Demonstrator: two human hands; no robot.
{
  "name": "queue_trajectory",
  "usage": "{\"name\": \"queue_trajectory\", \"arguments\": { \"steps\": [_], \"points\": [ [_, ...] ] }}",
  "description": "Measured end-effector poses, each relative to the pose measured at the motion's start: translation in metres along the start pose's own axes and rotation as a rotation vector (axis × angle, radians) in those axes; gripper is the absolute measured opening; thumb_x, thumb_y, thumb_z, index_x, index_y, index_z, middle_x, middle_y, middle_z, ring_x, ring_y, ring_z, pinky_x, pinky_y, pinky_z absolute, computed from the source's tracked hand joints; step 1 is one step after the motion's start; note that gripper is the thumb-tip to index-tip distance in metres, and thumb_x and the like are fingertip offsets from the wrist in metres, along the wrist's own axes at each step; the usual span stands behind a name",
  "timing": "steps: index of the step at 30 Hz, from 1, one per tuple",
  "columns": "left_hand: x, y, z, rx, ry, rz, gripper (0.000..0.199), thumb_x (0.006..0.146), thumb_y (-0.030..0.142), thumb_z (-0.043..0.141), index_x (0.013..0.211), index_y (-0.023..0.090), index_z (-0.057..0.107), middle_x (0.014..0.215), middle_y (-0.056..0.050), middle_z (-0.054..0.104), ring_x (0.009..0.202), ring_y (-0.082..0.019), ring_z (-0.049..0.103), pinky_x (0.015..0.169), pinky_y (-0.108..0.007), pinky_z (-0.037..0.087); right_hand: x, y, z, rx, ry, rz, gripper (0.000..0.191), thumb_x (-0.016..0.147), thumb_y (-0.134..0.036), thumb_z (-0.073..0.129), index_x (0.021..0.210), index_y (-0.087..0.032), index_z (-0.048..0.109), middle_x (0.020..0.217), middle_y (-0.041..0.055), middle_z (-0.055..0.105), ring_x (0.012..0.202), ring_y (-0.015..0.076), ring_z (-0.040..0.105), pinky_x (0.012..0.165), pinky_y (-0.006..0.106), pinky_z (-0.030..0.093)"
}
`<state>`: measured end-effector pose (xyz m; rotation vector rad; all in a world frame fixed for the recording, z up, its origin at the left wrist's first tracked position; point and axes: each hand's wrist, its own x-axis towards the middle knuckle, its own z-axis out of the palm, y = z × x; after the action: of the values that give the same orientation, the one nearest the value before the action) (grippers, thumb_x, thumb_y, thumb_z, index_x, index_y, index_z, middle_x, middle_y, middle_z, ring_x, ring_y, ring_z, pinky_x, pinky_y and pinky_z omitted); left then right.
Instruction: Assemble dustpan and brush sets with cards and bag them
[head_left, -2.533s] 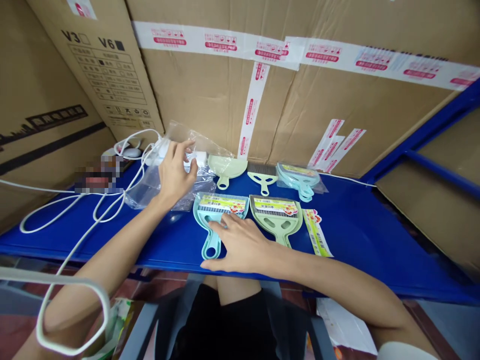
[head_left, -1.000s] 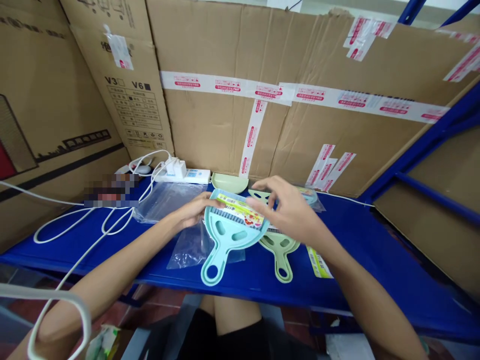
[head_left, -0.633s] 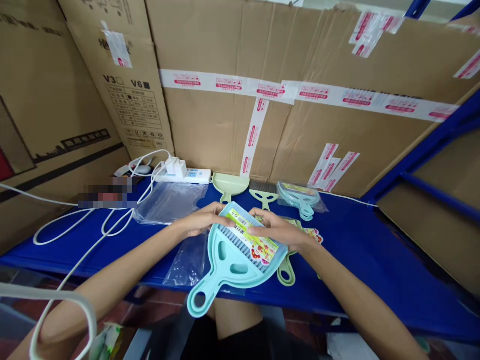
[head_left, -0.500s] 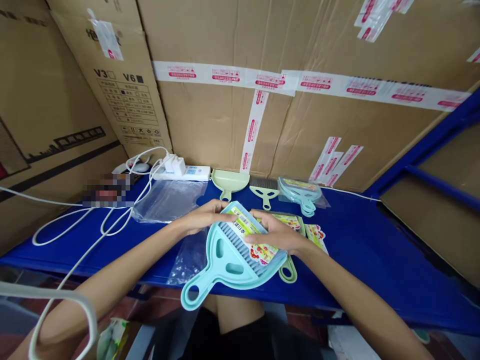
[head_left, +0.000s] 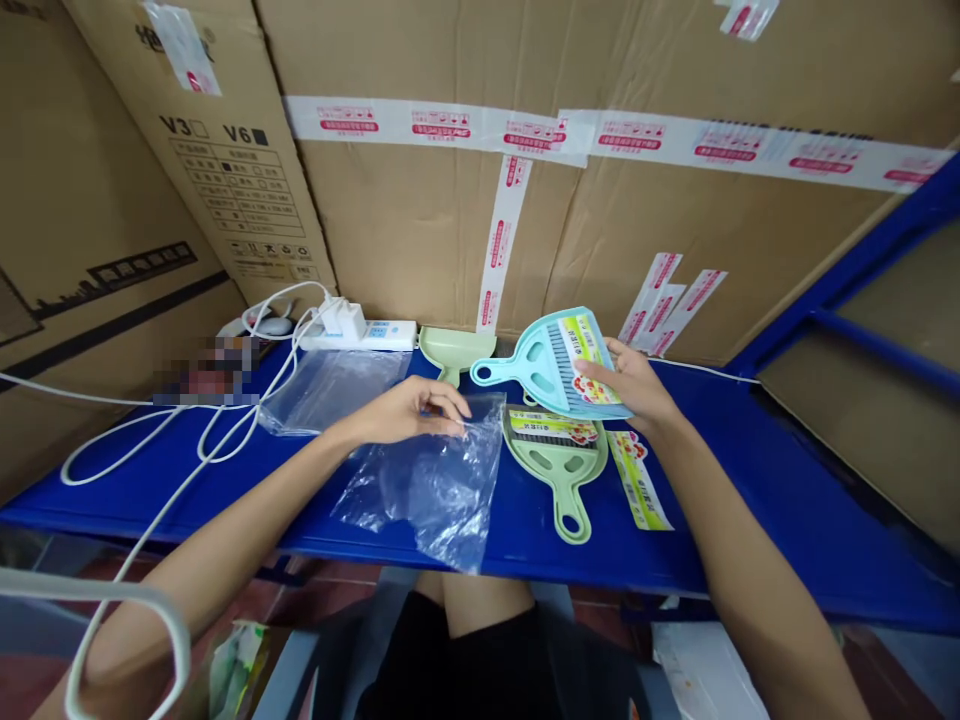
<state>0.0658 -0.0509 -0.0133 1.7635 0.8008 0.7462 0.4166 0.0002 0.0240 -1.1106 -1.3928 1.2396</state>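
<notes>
My right hand (head_left: 637,385) grips the right side of a light-blue dustpan and brush set (head_left: 536,370), thumb on its printed label card. The set is raised over the back of the table, its handle pointing left. My left hand (head_left: 416,410) has curled fingers pinching the upper part of a clear plastic bag (head_left: 450,490). Right of the bag lies a green dustpan and brush set (head_left: 559,465) with a label card. A loose label card (head_left: 640,485) lies beside it.
A pale green dustpan (head_left: 457,347) stands against the cardboard at the back. A stack of clear bags (head_left: 330,390), a white power strip (head_left: 390,335) and looping white cables (head_left: 259,420) occupy the left of the blue table (head_left: 750,480). Cardboard walls (head_left: 405,230) rise behind.
The light-blue set has gone from both hands at the front to my right hand alone, up and to the right, its handle turned leftward. My left hand has moved onto the clear bag.
</notes>
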Motion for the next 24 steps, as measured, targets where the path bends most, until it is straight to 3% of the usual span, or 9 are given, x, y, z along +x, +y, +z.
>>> {"name": "queue_trajectory", "arguments": {
  "steps": [2, 5, 8, 11, 18, 24],
  "points": [
    [-0.002, 0.002, 0.004, 0.079, 0.003, 0.056, 0.016, 0.088, 0.035, 0.084, 0.097, 0.022, 0.082, 0.093, -0.01, 0.082, 0.087, -0.023, 0.077, 0.084, -0.038, 0.059, -0.004, -0.002, 0.004, -0.004, -0.042, 0.029, 0.067, 0.061, -0.04, 0.103, 0.113, -0.021, 0.066, 0.094, 0.0057, 0.083, 0.071, 0.02, 0.078, 0.065, 0.033, 0.066],
    [-0.003, 0.005, 0.007, 0.161, 0.075, 0.156, 0.013, 0.09, 0.037, 0.083, 0.094, 0.025, 0.086, 0.093, -0.009, 0.081, 0.084, -0.022, 0.075, 0.08, -0.037, 0.057, -0.01, -0.009, 0.006, -0.014, -0.135, 0.09, 0.071, 0.06, -0.036, 0.104, 0.118, -0.02, 0.066, 0.092, 0.0054, 0.083, 0.068, 0.019, 0.077, 0.06, 0.03, 0.066],
    [-0.003, 0.005, 0.007, 0.211, 0.12, 0.268, 0.013, 0.09, 0.038, 0.086, 0.095, 0.025, 0.087, 0.086, -0.008, 0.079, 0.08, -0.021, 0.069, 0.078, -0.036, 0.054, -0.013, -0.017, -0.003, -0.072, -0.243, 0.158, 0.071, 0.06, -0.034, 0.104, 0.119, -0.02, 0.068, 0.095, 0.0066, 0.084, 0.069, 0.0194, 0.078, 0.056, 0.027, 0.066],
    [-0.001, 0.004, 0.009, 0.278, 0.101, 0.403, 0.014, 0.088, 0.039, 0.088, 0.092, 0.025, 0.087, 0.086, -0.007, 0.077, 0.089, -0.021, 0.064, 0.086, -0.037, 0.051, -0.013, -0.022, -0.015, -0.157, -0.345, 0.258, 0.067, 0.064, -0.037, 0.103, 0.119, -0.019, 0.071, 0.101, 0.0088, 0.085, 0.072, 0.0204, 0.08, 0.058, 0.027, 0.067],
    [-0.001, 0.005, 0.019, 0.505, 0.07, 0.53, 0.009, 0.087, 0.041, 0.085, 0.093, 0.034, 0.088, 0.128, -0.008, 0.068, 0.126, -0.028, 0.051, 0.113, -0.051, 0.038, -0.009, -0.018, -0.017, -0.109, -0.302, 0.293, 0.067, 0.058, -0.037, 0.105, 0.117, -0.019, 0.076, 0.093, 0.0077, 0.084, 0.068, 0.0206, 0.078, 0.056, 0.027, 0.067],
    [-0.003, 0.009, 0.031, 0.491, -0.101, 0.516, 0.009, 0.085, 0.035, 0.087, 0.095, 0.034, 0.088, 0.154, -0.007, 0.057, 0.135, -0.03, 0.045, 0.113, -0.052, 0.04, -0.009, -0.009, -0.012, -0.208, -0.424, 0.38, 0.059, 0.062, -0.042, 0.103, 0.109, -0.021, 0.075, 0.093, 0.0069, 0.084, 0.069, 0.0218, 0.079, 0.054, 0.028, 0.066]
  ]
}}
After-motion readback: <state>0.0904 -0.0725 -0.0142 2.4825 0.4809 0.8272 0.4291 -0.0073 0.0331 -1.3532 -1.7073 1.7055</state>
